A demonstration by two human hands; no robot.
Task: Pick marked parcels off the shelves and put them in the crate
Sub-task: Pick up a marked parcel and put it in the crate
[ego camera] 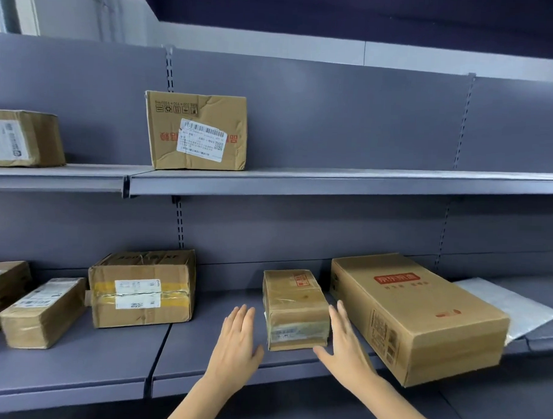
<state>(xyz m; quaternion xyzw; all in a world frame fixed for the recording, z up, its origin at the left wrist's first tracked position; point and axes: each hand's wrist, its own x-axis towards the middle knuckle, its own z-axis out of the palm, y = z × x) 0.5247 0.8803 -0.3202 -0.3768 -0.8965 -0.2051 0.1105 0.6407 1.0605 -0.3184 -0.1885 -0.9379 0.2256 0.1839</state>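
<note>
A small taped cardboard parcel (295,308) stands on the lower shelf (113,357), its short end facing me. My left hand (237,342) hovers just left of it with straight fingers, a small gap between hand and box. My right hand (345,345) is at the parcel's right front corner, fingers straight, thumb near the box's lower edge; whether it touches is unclear. Neither hand holds anything. No crate is in view.
A long brown box (418,317) lies right of the small parcel, overhanging the shelf edge, with a white mailer bag (507,306) behind it. Left on the lower shelf are a taped box (142,287) and smaller parcels (42,312). The upper shelf (332,183) carries a labelled box (196,131).
</note>
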